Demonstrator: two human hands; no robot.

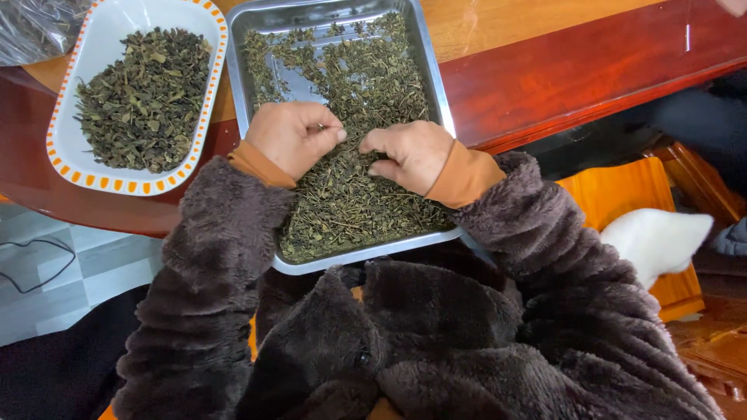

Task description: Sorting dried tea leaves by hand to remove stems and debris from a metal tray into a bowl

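Observation:
A rectangular metal tray (429, 70) full of dried green leaves (366, 85) rests on the wooden table edge in front of me. Both hands lie on the leaves in the tray's middle. My left hand (294, 136) is curled, thumb and fingers pinched on a bit of leaf. My right hand (408, 153) is curled too, its fingertips pressed into the leaves right beside the left. Fuzzy brown sleeves with orange cuffs cover both arms.
A white oval dish with an orange dashed rim (66, 144) holds more dried leaves at the left. A clear plastic bag (35, 27) lies at the top left. The red-brown table (591, 70) runs right; a white fluffy object (654, 237) sits on an orange seat (615, 194).

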